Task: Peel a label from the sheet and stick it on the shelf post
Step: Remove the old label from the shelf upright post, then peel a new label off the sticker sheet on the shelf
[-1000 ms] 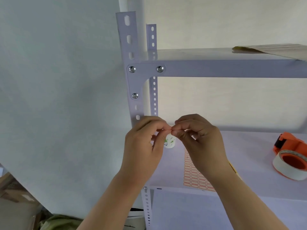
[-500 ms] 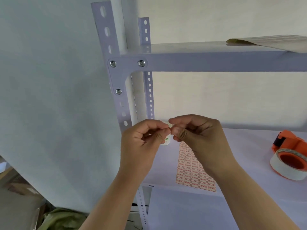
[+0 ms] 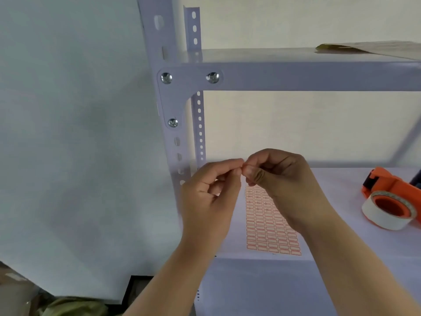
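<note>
A sheet of small red-bordered labels [image 3: 268,226] lies flat on the white lower shelf [image 3: 341,224]. My left hand [image 3: 209,197] and my right hand [image 3: 280,183] meet fingertip to fingertip above the sheet's far end, pinching something tiny between them; the label itself is too small to make out clearly. The front shelf post [image 3: 170,106], pale lilac with slots and three bolts, rises just left of my left hand. My left knuckles overlap its lower part.
An orange tape dispenser [image 3: 387,183] with a white tape roll [image 3: 387,213] sits on the shelf at right. The upper shelf [image 3: 296,71] carries a brown cardboard sheet [image 3: 376,47]. A rear slotted post [image 3: 197,99] stands behind. A pale wall fills the left.
The view has shifted, so the post now appears further right and nearer my hands. The fingertips stay pinched together in the same pose. The small white object behind the fingers is now hidden.
</note>
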Tool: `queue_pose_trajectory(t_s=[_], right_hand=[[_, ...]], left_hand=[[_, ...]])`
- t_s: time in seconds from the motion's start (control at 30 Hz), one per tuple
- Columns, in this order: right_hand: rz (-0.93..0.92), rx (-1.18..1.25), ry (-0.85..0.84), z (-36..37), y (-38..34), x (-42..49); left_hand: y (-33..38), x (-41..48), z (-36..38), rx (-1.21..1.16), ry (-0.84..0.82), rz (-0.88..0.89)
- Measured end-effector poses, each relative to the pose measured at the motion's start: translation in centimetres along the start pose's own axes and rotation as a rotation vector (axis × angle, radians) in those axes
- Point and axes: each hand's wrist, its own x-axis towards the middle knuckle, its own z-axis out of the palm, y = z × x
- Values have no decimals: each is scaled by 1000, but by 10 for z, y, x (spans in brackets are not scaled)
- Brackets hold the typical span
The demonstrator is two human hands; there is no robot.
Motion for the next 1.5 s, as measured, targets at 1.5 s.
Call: queue_pose_trajectory(t_s=[1.5], right_hand=[[176, -688, -144, -22, 133, 145]], left_hand=[[-89, -18, 38, 487, 18, -438]])
